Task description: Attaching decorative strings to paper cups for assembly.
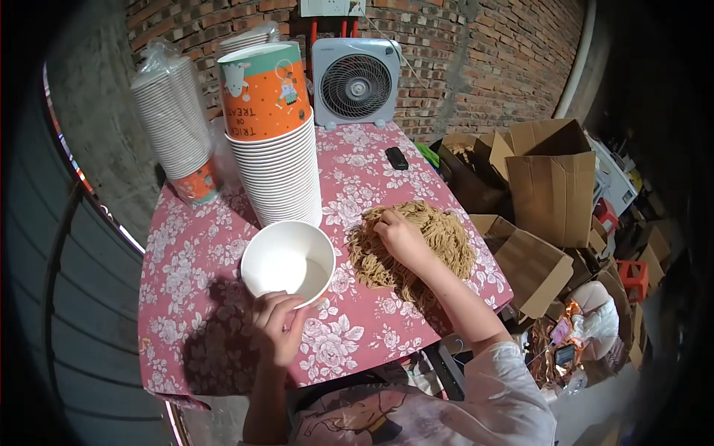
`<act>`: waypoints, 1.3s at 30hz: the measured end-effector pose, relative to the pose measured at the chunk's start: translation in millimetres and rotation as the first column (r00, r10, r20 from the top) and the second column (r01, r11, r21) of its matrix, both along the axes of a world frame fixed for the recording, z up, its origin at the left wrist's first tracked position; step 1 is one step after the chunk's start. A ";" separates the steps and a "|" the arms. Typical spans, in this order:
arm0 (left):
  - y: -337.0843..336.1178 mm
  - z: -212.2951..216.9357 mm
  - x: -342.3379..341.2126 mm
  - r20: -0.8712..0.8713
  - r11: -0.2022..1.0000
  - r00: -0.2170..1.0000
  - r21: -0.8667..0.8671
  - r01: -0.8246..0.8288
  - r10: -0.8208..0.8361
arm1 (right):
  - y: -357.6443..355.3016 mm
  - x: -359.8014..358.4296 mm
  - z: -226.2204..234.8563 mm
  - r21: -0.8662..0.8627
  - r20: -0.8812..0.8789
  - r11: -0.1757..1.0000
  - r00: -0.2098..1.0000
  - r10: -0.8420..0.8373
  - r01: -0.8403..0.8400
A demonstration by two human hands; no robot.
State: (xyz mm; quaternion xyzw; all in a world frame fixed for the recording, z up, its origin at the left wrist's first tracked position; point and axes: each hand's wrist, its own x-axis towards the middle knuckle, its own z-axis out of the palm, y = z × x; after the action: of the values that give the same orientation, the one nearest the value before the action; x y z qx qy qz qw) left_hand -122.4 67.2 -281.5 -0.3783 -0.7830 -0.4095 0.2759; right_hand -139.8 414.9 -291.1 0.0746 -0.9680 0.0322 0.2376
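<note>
A white-lined paper tub (288,262) stands on the table with its mouth tilted toward me. My left hand (277,323) is closed at its near rim, fingers bent over the edge. To the right lies a heap of thin, tan, crinkled strands (446,234); the frame does not show whether they are noodles or shredded paper. Reaching over this heap, my right hand (402,238) has its fingertips bent down and closed in the strands. Behind the tub rises a tall stack of nested paper tubs (275,171), topped by an upside-down orange and green one (265,93).
A flowered pink cloth (327,349) covers the table. At the back stand a grey box fan (357,83) and another stack of tubs in clear plastic (175,119). A small black object (397,158) lies near the right edge. Cardboard boxes (550,189) crowd the floor beyond.
</note>
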 end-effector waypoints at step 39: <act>-8.3 59.0 23.5 0.179 0.969 0.984 0.245 -0.029 -0.016 | -30.0 101.7 427.8 -0.092 -0.986 0.437 0.021 -0.164 -0.895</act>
State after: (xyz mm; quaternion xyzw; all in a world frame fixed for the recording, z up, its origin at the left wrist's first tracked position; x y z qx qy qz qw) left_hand -98.9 58.9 -222.5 -0.3000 -0.7488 -0.5353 0.2506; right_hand -38.1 384.9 136.8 0.2695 -0.3707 0.4586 0.7613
